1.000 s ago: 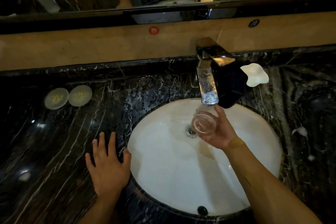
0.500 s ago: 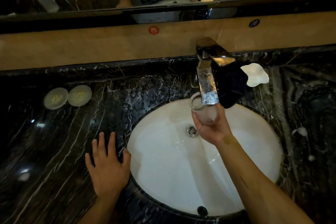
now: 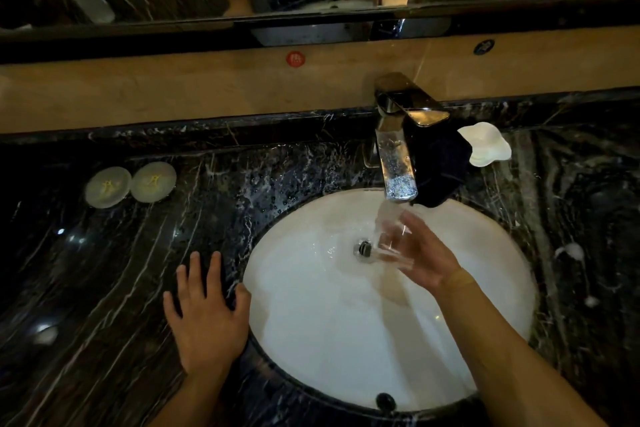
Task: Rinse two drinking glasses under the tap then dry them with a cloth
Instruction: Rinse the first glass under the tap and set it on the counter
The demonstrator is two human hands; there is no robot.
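Note:
Water runs from the chrome tap (image 3: 398,163) into the white oval sink (image 3: 311,322). My right hand (image 3: 424,258) holds a clear drinking glass (image 3: 389,236) in the stream just below the spout, above the drain; the glass is blurred and its tilt is hard to read. My left hand (image 3: 206,317) rests flat, fingers spread, on the black marble counter (image 3: 104,288) at the sink's left rim. A dark cloth (image 3: 440,166) hangs beside the tap on its right. No second glass shows on the counter.
Two pale round lids or coasters (image 3: 130,184) lie at the counter's back left. A white shell-shaped dish (image 3: 486,146) sits right of the cloth. Foam spots (image 3: 571,250) dot the right counter. A mirror and beige ledge run along the back.
My right hand has lowered the glass from up against the spout down into the falling water over the drain, turning it. My left hand has stayed put on the counter.

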